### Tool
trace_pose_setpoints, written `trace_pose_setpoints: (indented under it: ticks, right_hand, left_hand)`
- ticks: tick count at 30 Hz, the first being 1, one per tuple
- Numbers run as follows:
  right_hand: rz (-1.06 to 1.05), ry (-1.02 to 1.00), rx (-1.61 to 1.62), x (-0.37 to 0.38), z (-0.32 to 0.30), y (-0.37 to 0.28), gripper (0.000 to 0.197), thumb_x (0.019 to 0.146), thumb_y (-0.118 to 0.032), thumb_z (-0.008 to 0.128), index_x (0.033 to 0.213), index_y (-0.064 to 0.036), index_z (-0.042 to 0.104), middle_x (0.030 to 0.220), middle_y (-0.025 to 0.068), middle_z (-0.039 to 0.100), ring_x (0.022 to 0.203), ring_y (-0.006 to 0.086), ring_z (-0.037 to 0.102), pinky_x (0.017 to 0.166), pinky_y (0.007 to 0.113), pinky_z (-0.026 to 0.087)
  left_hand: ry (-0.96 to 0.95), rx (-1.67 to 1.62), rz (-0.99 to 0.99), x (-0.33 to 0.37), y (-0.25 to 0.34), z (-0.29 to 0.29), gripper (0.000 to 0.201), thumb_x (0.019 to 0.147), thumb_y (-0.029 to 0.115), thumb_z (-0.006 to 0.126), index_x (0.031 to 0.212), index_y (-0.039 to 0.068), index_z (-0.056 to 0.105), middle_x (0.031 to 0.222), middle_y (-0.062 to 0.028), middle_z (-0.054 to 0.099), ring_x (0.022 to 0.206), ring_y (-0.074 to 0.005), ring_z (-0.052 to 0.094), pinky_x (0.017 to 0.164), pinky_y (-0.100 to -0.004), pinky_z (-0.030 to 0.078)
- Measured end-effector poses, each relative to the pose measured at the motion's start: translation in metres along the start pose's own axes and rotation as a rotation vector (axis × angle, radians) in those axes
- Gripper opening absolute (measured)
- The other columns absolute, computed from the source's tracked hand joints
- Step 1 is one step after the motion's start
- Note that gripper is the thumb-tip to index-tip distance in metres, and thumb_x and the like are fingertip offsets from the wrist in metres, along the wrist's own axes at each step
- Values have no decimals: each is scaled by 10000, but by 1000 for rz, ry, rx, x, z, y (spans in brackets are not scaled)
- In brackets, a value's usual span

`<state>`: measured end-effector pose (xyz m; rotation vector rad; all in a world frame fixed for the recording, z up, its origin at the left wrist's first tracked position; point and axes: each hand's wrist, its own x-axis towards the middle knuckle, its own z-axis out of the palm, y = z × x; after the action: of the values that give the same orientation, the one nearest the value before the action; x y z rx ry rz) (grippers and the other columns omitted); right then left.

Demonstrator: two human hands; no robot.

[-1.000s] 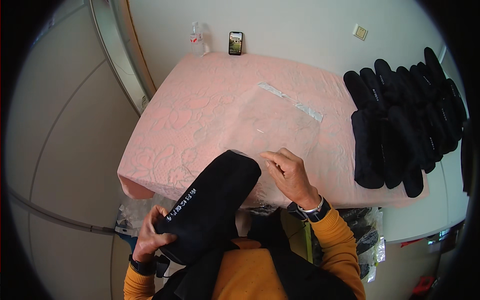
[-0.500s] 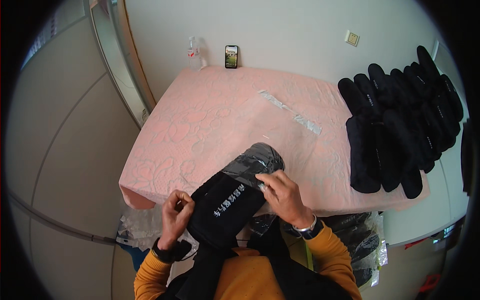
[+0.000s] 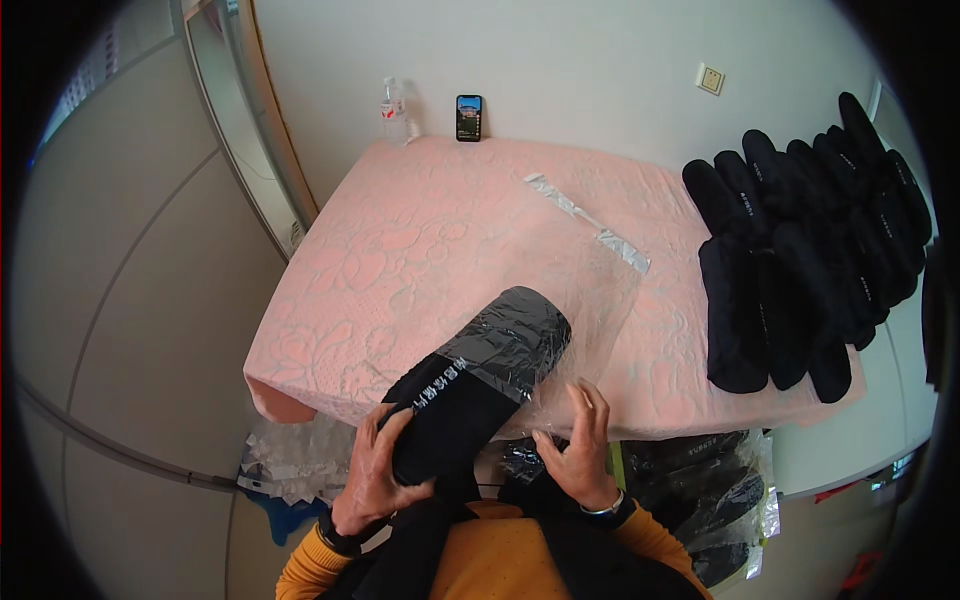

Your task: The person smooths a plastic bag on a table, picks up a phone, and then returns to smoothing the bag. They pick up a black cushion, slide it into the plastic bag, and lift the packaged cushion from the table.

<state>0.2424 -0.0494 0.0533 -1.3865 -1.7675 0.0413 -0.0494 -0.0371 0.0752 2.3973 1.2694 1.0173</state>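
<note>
A long black fabric cushion (image 3: 450, 430) with rounded ends and pale lettering lies slantwise at the table's near edge. Its far half sits inside a clear plastic bag (image 3: 515, 345), which spreads flat over the cloth beyond it. My left hand (image 3: 375, 475) grips the cushion's near end, thumb below and fingers along the left side. To the right, beside the bag's mouth, my right hand (image 3: 580, 455) is open with its fingers apart. Whether its fingertips touch the film I cannot tell.
A pink patterned cloth (image 3: 350, 270) covers the table. Similar black cushions (image 3: 790, 250) are heaped at the right. A bottle (image 3: 393, 110) and a phone (image 3: 468, 118) stand at the back wall. Below the near edge are plastic bags (image 3: 295, 455) and bagged black items (image 3: 690, 490).
The bag now covers more of the cushion. My left hand has closed around the cushion's near end. My right hand has let go of the film and moved down, fingers spreading.
</note>
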Motion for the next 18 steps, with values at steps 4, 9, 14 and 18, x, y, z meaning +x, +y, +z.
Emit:
trace_pose_setpoints:
  ticks: [4, 9, 14, 18]
  right_hand:
    - [141, -51, 103, -21, 2, 1, 828, 754, -11, 763, 1452, 19, 320, 1277, 208, 436, 1125, 307, 529, 950, 415, 452]
    - [336, -106, 368, -34, 10, -1, 804, 790, -13, 746, 1463, 5, 305, 1247, 212, 450, 1011, 274, 528, 796, 362, 502]
    - [310, 10, 488, -28, 13, 2, 729, 807, 47, 678, 1452, 2, 341, 1260, 202, 458, 1009, 256, 534, 757, 337, 503]
    - [117, 81, 330, -17, 4, 10, 611, 822, 106, 587, 1404, -1, 436, 1256, 129, 478, 917, 159, 562, 691, 245, 482]
  left_hand:
    - [33, -146, -66, 2, -7, -2, 833, 566, 146, 839, 1313, 21, 493, 1256, -254, 512, 1190, -435, 501, 1026, -480, 414]
    - [89, -221, -38, 10, 7, 7, 759, 570, 92, 804, 1261, 10, 501, 1188, -201, 538, 1121, -368, 539, 982, -409, 432]
    - [116, -198, 32, 18, 22, 17, 737, 574, 68, 794, 1249, 3, 504, 1170, -183, 541, 1101, -338, 549, 976, -386, 430]
    - [124, -210, 24, 19, 30, 21, 723, 602, 63, 775, 1265, -3, 496, 1180, -187, 536, 1113, -337, 542, 987, -389, 421]
